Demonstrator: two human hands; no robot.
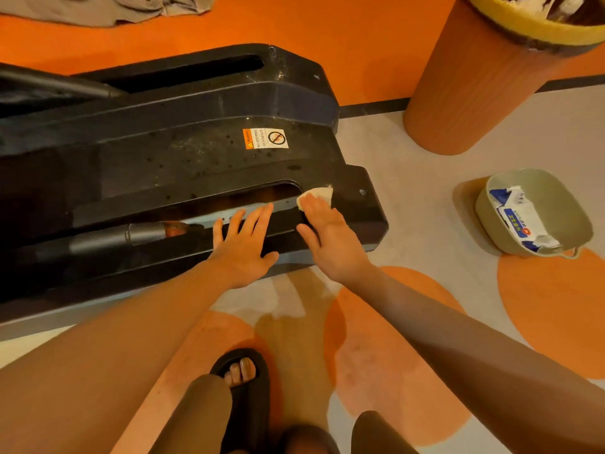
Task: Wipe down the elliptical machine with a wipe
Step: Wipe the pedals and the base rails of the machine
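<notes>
Right hand [330, 237] flat on wipe [317, 195], prob. at slot edge [296, 186]

Warm dim indoor light from my headcam, orange cast overall. Soft shadows under both arms on the floor [409, 178]. Wide-angle bending at edges. Slight softness, black machine base [183, 158] loses detail.

I see the elliptical machine [183, 152] as a long black base lying low on the floor, running from the left edge to a rounded end near the middle. Its top is dull and speckled with spots, and carries a small orange-and-white warning sticker. Two long slots run along it, the nearer one showing a metal rail. The wipe [317, 195], small, pale and crumpled, lies at the rounded end of that nearer slot, partly covered.
</notes>
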